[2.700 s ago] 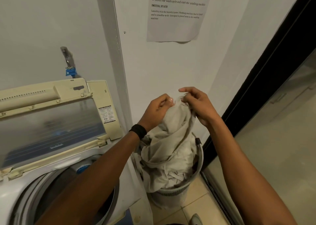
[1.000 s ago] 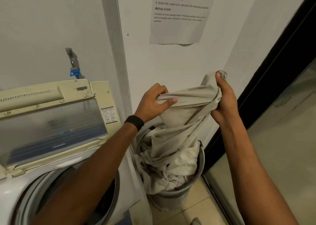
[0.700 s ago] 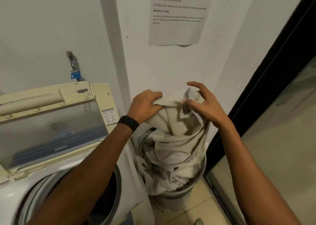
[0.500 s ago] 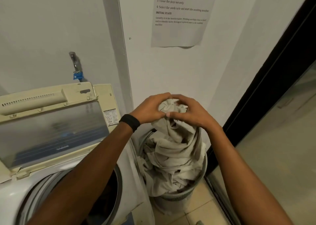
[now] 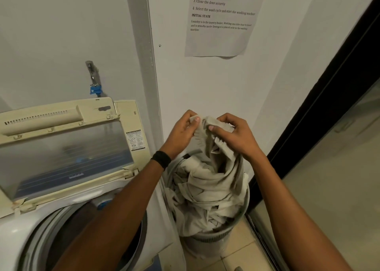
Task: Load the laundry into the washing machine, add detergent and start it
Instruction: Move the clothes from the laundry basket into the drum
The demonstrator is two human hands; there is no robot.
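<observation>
While left hand, right hand pinch cloth edge above basket, washer drum gapes alongside.

wall notice — "2 add detergent", "3 close the door securely", "initial state"; lid sticker unreadable.

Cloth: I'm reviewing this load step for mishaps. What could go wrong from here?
The left hand and right hand pinch only the top edge of the cloth; most of it lies bunched in the basket, so lifting might tip the basket or drag cloth over the floor. The raised lid stands near the left arm and could be knocked.
</observation>
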